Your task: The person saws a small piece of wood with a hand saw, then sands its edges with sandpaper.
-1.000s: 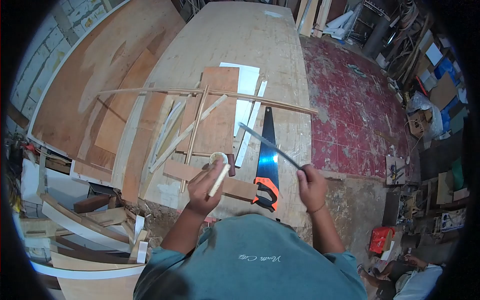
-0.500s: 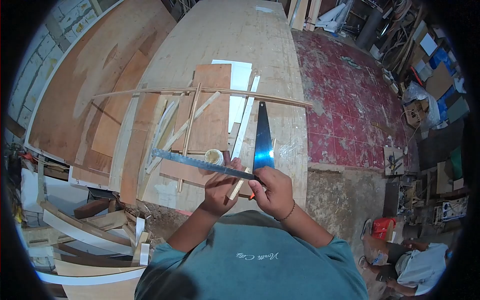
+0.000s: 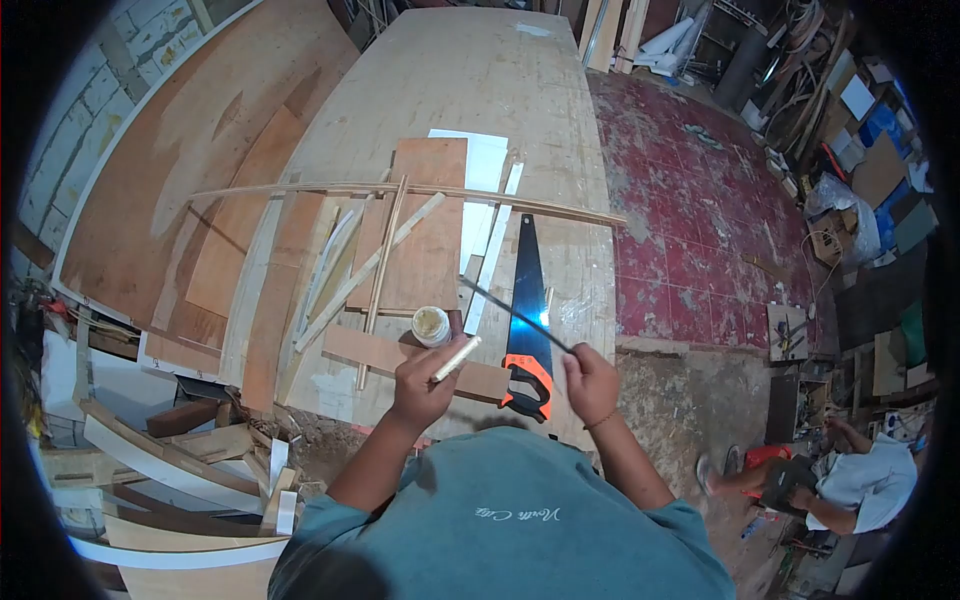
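Note:
My left hand (image 3: pixel 425 388) is closed around a short pale wood strip (image 3: pixel 458 358), whose end sticks up past the fingers. In my right hand (image 3: pixel 594 383) is one end of a long thin metal blade (image 3: pixel 515 315), which points up and left over the table, apart from the wood strip. Between the hands lies a handsaw (image 3: pixel 528 300) with an orange and black handle near the table's front edge. A small open jar (image 3: pixel 430 325) with pale contents stands just beyond my left hand. Beneath that hand is a flat brown board (image 3: pixel 375 352).
A large plywood tabletop (image 3: pixel 450 75) carries a brown panel (image 3: pixel 430 230), a white sheet (image 3: pixel 483 160), and several thin wood strips (image 3: pixel 365 275). Curved offcuts (image 3: pixel 165 462) crowd the lower left. Another person (image 3: pixel 850 475) sits at the lower right, beyond the table.
My right hand has moved right with the blade, which swung from across my left hand to a slant over the saw. My left hand turned slightly, still holding the strip. The saw handle is uncovered.

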The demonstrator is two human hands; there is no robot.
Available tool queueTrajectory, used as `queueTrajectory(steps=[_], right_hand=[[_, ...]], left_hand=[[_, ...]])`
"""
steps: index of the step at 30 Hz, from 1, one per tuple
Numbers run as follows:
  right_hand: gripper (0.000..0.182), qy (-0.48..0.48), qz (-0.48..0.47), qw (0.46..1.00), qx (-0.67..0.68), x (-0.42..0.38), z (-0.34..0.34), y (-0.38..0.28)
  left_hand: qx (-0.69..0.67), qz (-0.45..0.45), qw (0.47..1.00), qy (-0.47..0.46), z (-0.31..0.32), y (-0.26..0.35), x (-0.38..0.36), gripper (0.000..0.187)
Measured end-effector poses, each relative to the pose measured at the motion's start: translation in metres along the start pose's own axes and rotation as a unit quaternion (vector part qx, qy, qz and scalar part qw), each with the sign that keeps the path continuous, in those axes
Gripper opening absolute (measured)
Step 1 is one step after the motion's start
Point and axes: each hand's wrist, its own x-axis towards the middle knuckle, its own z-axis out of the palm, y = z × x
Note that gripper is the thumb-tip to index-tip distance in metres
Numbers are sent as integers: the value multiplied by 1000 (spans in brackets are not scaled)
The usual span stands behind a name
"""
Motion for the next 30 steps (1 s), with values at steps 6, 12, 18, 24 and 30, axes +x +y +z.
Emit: queueTrajectory(steps=[6, 12, 18, 24, 30], right_hand=[[19, -51, 193, 920, 336, -6, -8, 12], [27, -231, 162, 810, 514, 24, -15, -69], [25, -270, 134, 815, 495, 36, 2, -85], [11, -247, 98, 842, 470, 35, 12, -90], [7, -258, 61, 829, 492, 31, 20, -79]], left_hand=[[-168, -191, 967, 8, -22, 7, 4, 31], [-306, -307, 893, -123, -20, 27, 7, 39], [-324, -314, 882, -140, -24, 30, 1, 39], [-348, -346, 861, -136, -29, 31, -6, 35], [-343, -334, 863, -160, -31, 30, -5, 38]])
